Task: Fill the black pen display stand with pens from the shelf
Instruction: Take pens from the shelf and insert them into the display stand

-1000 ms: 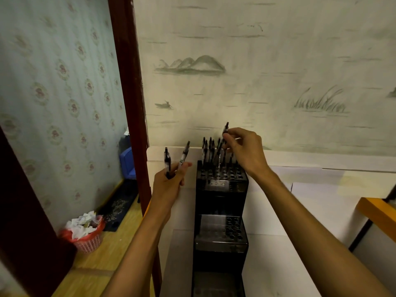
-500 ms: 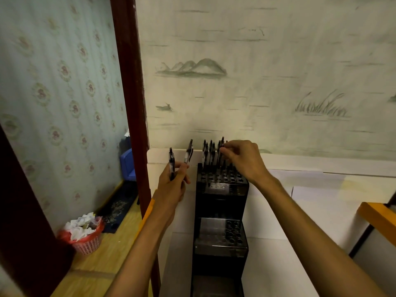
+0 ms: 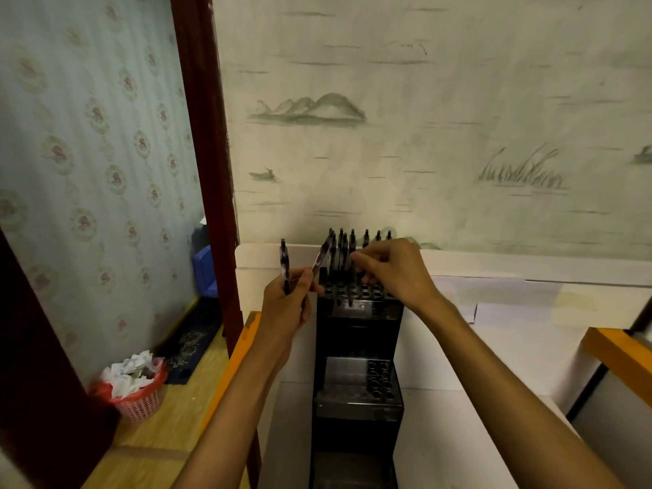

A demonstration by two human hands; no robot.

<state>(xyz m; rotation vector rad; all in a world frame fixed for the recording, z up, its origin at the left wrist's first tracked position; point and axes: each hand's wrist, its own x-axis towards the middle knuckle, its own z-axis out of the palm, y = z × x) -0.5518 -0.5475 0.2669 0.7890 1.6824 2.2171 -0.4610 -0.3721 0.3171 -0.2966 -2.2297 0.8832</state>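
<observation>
Black stand [image 3: 356, 333] slots behind right hand [image 3: 395, 273]

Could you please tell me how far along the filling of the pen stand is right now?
Early on. Done: a row of pens stands at the back of the black stand's top tier. In hand: the left hand grips two spare pens; the right hand is curled over the top tier, what it holds is hidden. Left: the top tier's front holes and the middle tier show no pens.

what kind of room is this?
Probably a room in a home, not a shop: patterned floral wallpaper, a red plastic wastebasket full of crumpled paper on a wooden floor, a dark red door frame.
</observation>
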